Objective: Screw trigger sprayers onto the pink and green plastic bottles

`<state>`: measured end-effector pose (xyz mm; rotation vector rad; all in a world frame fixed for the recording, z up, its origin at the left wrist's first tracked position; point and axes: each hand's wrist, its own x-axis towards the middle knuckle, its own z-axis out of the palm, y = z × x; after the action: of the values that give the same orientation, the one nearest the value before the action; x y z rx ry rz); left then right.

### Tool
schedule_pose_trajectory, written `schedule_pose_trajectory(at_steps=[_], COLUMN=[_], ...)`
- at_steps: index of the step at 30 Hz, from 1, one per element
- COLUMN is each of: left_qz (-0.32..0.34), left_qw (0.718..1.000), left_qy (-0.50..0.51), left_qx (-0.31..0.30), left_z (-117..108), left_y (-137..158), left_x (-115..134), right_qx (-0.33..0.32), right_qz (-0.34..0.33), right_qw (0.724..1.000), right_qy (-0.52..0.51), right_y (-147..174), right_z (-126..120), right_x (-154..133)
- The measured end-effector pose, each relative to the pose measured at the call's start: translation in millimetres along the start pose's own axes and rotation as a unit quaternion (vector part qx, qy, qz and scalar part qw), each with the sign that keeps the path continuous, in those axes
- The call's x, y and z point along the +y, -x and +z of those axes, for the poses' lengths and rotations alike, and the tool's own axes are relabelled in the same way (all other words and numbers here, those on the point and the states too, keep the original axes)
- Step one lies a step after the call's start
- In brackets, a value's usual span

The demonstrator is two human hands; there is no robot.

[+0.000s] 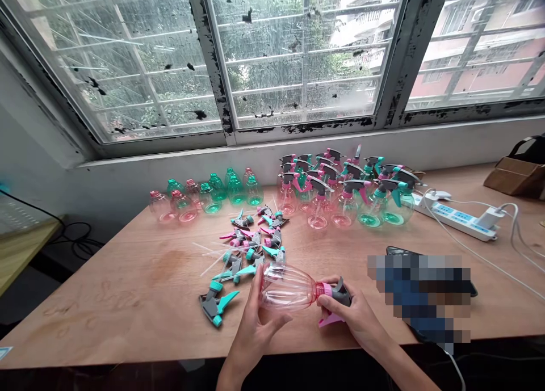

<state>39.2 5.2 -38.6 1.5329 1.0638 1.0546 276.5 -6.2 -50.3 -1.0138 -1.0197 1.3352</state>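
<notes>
A clear pink spray bottle (289,288) lies sideways above the table's front part, its base to the left. My left hand (259,323) holds the base end, fingers along it and thumb held away below. At the neck, my right hand (344,308) is closed around the pink collar and grey spray head (340,293), whose pink trigger (330,320) points down. To the left of my left hand rests a loose grey and teal spray head (215,305). Behind the bottle, more spray heads (251,243) in grey, pink and teal lie in a pile with thin tubes.
Bottles without heads (210,198), pink and green, stand at the back left. Several bottles with spray heads (340,201) crowd the back right. A white power strip (455,218), cables, a phone (430,266) partly blurred out, and a brown box (515,175) are on the right.
</notes>
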Motion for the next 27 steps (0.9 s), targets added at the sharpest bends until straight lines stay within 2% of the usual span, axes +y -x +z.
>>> schedule_pose_trajectory(at_steps=[8,16,22,27], left_qz=[0.033,-0.012,0.007,-0.005], left_qw=[0.999,1.0,1.0,0.999], left_qy=[-0.027,0.028,0.026,0.037], left_qx=[-0.003,-0.003,-0.012,-0.005], left_z=[0.0,-1.0,-2.1,-0.8], left_y=[-1.3,-0.9,-1.1,-0.8], left_x=[0.8,4.8,3.8,1.6], right_qx=[-0.003,-0.006,-0.019,-0.028], right_qz=[0.005,0.001,0.01,0.011], right_qw=[1.0,1.0,0.999,0.999], right_qy=[-0.014,-0.001,-0.044,-0.019], right_y=[1.2,0.6,-0.1,2.6], right_z=[-1.0,-1.1,-1.0,-0.8], right_x=[1.1,-0.1,-0.9,-1.3])
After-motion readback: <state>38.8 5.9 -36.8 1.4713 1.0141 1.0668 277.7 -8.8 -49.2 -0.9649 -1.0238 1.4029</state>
